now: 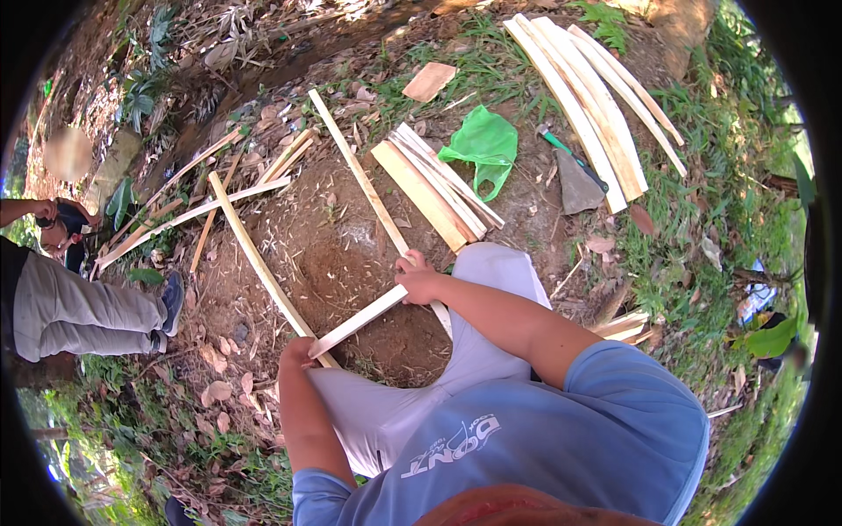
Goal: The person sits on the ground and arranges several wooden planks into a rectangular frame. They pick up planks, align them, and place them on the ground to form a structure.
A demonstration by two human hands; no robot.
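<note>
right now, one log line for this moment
left hand: grips strip end | right hand: grips other end | green bag: on ground

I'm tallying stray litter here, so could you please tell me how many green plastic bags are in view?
1. The green plastic bag lies crumpled on the bare soil, right of the short bamboo slat stack and left of the hatchet. Others may lie hidden under leaves.

A green plastic bag (484,145) lies beside stacked wooden slats (434,186).

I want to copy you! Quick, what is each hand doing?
Left hand: closed on the lower end of a short slat.
Right hand: closed on its upper end.
</note>
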